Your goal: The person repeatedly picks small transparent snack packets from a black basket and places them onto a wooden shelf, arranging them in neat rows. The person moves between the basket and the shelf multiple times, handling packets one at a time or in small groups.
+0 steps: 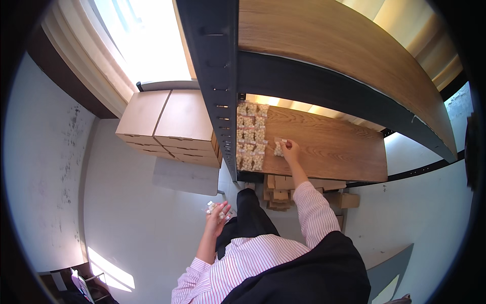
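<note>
My right hand [290, 151] is over the wooden shelf board [322, 146], its fingers pinching the top of a small clear bag of pale round pieces [278, 149]. To the left of that hand, rows of similar filled bags [250, 136] lie side by side along the shelf's left end. My left hand [217, 219] is low in front of my body, palm up, holding clear bags of pale pieces [212, 208]; how many it holds cannot be told.
A dark metal shelf upright [220, 95] stands left of the bags, and an upper wooden shelf [334, 45] overhangs them. Stacked cardboard boxes [167, 117] sit on a grey table [186, 176] at left. Flattened cardboard [279, 193] and a small carton [349, 200] are beneath the shelf.
</note>
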Demonstrator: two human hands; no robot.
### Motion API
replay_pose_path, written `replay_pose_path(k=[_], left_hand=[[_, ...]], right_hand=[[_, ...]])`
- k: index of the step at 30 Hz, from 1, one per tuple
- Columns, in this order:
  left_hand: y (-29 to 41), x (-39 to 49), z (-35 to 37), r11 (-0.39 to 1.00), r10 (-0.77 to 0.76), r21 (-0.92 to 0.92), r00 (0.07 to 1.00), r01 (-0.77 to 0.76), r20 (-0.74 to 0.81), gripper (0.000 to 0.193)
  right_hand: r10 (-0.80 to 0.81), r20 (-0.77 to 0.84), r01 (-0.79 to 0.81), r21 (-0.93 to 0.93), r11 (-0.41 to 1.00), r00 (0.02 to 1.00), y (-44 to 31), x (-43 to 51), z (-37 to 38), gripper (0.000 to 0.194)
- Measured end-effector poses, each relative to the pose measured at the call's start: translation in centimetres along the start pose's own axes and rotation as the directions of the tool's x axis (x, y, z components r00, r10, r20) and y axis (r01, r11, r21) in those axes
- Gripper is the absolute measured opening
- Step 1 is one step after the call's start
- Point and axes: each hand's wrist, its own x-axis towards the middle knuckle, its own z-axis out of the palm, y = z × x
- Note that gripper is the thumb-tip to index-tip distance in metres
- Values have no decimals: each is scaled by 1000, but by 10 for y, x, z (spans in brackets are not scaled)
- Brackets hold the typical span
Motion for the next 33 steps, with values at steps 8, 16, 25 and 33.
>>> replay_pose_path(k=[8, 16, 25, 33], left_hand=[[-4, 3, -6, 998, -18, 63, 999, 20, -35, 25], [-22, 3, -31, 988, 23, 153, 995, -8, -95, 24], [-24, -3, -41, 993, 29, 116, 990, -12, -141, 26], [-16, 2, -26, 978, -18, 208, 998, 30, -59, 29]], right_hand=[[27, -24, -27, -13, 1000, 999, -8, -19, -3, 37], [-89, -169, 101, 64, 993, 982, -23, 63, 40, 31], [-531, -439, 415, -337, 845, 725, -42, 100, 83, 25], [-405, -420, 367, -172, 914, 812, -39, 85, 55, 29]])
